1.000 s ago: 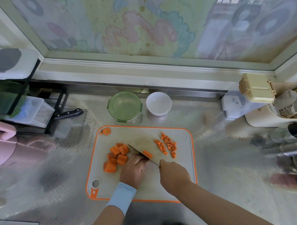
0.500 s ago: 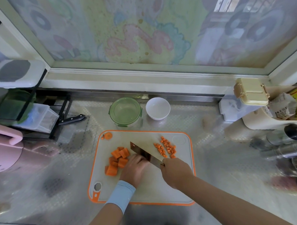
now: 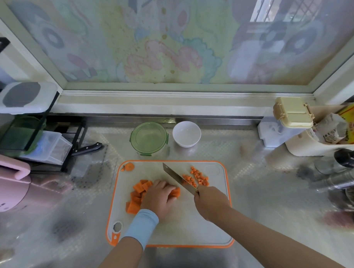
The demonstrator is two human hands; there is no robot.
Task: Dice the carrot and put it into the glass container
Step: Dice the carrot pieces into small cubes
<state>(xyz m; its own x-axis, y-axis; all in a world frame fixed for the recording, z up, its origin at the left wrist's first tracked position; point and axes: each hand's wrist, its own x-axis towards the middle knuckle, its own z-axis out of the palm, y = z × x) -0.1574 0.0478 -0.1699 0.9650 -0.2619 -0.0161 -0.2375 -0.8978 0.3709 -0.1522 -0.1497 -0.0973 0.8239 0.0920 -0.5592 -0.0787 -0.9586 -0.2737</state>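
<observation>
Lying mid-frame on the orange-rimmed white cutting board [image 3: 175, 230], orange carrot chunks [image 3: 138, 195] sit beside the left hand [image 3: 160, 196], whose fingers curl on one piece. The right hand [image 3: 211, 202] clamps a steel knife [image 3: 177, 179] beside small carrot dice [image 3: 196, 176]. The green-lidded round glass container [image 3: 149, 137] stands above the board.

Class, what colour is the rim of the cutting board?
Orange. The cutting board is pale grey with an orange rim, seen best in the head view.
</observation>
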